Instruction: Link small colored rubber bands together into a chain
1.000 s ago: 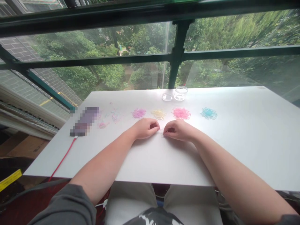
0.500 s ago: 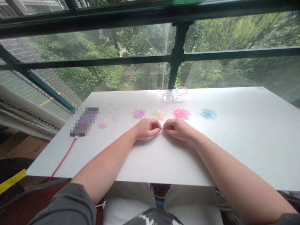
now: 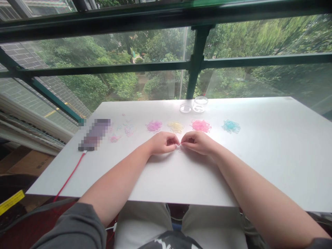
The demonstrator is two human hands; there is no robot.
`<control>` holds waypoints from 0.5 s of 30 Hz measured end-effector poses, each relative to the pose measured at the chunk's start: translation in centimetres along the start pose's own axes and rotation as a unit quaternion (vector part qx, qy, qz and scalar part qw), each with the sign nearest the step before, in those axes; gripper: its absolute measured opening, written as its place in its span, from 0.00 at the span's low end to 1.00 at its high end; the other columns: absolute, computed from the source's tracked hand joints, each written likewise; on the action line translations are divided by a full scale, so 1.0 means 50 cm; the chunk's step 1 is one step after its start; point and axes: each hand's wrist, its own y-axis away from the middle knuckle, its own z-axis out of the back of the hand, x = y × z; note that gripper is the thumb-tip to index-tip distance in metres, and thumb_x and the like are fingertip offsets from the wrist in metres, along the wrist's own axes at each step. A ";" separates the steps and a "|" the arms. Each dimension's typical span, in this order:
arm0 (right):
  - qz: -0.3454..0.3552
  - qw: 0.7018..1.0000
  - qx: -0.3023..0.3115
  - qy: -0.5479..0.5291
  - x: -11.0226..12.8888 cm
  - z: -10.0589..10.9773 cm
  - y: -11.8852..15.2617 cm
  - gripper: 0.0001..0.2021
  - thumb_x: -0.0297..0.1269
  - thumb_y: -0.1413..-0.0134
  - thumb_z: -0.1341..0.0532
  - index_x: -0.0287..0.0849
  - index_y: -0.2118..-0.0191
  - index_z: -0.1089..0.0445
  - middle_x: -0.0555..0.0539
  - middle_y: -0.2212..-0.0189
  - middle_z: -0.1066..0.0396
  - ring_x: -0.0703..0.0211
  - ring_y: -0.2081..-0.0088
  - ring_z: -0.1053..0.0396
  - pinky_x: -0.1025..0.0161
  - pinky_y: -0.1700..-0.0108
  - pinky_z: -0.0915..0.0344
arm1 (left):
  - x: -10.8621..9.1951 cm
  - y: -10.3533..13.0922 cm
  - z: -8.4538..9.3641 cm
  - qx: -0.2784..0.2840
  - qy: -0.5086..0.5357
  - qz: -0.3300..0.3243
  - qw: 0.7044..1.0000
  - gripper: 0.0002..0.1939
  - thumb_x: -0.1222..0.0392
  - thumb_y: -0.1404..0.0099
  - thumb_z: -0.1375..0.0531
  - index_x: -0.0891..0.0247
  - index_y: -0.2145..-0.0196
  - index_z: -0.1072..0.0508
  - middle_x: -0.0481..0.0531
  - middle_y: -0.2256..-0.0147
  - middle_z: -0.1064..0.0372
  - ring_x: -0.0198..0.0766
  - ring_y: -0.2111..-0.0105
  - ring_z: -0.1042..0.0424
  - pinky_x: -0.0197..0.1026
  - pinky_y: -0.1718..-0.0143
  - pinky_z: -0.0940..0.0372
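Observation:
My left hand (image 3: 163,142) and my right hand (image 3: 199,142) meet fingertip to fingertip over the white table. Between them runs a thin pale rubber band (image 3: 178,144), pinched at both ends. Just beneath my right fingertips lie pale pinkish bands (image 3: 181,151). Beyond my hands, small bands are heaped by colour: a purple pile (image 3: 154,126), a yellow pile (image 3: 175,127), a pink pile (image 3: 201,126) and a turquoise pile (image 3: 231,126). Mixed-colour bands (image 3: 128,129) are scattered further left.
A clear round jar (image 3: 200,104) stands at the table's far edge, with a clear lid (image 3: 185,109) beside it. At the left lies a pixelated, phone-like object (image 3: 94,135) on a red cable (image 3: 69,176). Green-framed windows (image 3: 197,62) rise behind the white table (image 3: 275,155).
My fingertips have parted slightly, and more of the pale band shows between them. Otherwise the piles, jar and lid stay where they were.

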 end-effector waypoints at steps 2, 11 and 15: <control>-0.002 1.000 -0.001 0.000 0.000 0.000 0.000 0.07 0.34 0.53 0.43 0.40 0.70 0.28 0.51 0.77 0.32 0.66 0.76 0.38 0.69 0.73 0.43 | -0.002 0.000 0.000 0.000 0.005 -0.001 1.000 0.09 0.59 0.45 0.42 0.65 0.66 0.26 0.49 0.73 0.30 0.32 0.74 0.34 0.33 0.70 0.40; -0.014 0.999 0.010 -0.038 -0.005 -0.004 0.000 0.06 0.35 0.54 0.41 0.39 0.69 0.30 0.54 0.82 0.38 0.68 0.79 0.43 0.69 0.76 0.47 | -0.003 -0.005 -0.004 -0.022 -0.010 0.012 1.000 0.07 0.59 0.44 0.43 0.65 0.71 0.28 0.48 0.74 0.31 0.30 0.74 0.36 0.32 0.73 0.41; -0.012 0.999 0.004 -0.049 -0.003 -0.008 -0.001 0.06 0.35 0.54 0.42 0.39 0.70 0.30 0.54 0.82 0.39 0.68 0.79 0.43 0.69 0.76 0.47 | -0.004 -0.006 -0.006 -0.029 -0.003 0.012 1.000 0.07 0.59 0.44 0.43 0.65 0.71 0.28 0.48 0.74 0.31 0.30 0.74 0.35 0.32 0.73 0.41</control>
